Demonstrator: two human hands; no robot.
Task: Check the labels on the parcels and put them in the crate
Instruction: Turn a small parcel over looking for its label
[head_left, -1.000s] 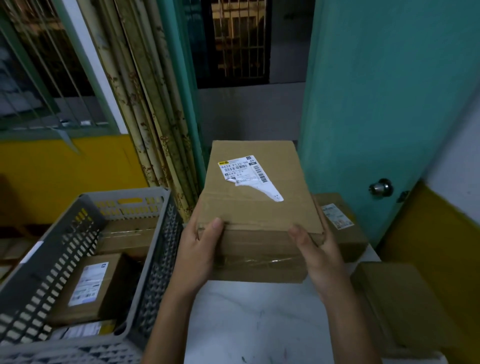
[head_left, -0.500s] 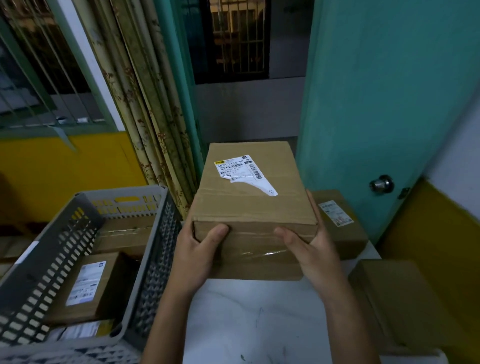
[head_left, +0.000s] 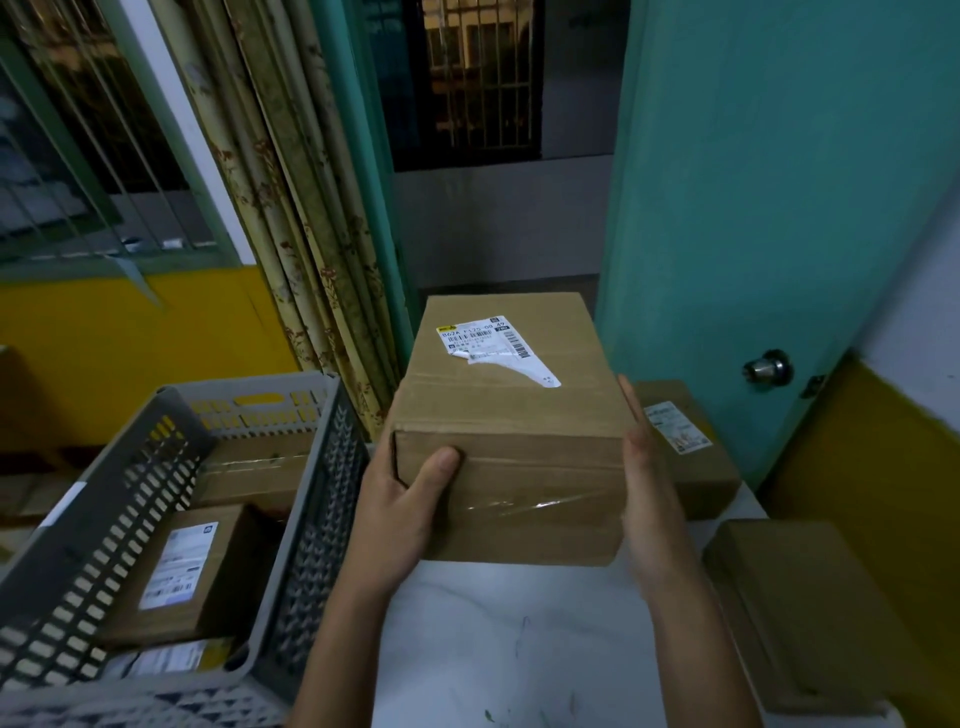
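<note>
Holding a cardboard parcel (head_left: 511, 415) above the white desk (head_left: 519, 649), torn label (head_left: 488, 348) facing up. Left hand (head_left: 400, 504) gripping the near left corner, thumb on the front; right hand (head_left: 649, 493) pressed flat against the right side. Grey crate (head_left: 67, 535) just left, already got parcels in it.

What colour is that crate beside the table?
Grey, with slotted sides; the crate shows clearly in the head view.

Brown taped parcel (head_left: 511, 431), torn white label (head_left: 493, 349) up, beside grey crate (head_left: 171, 519).
</note>
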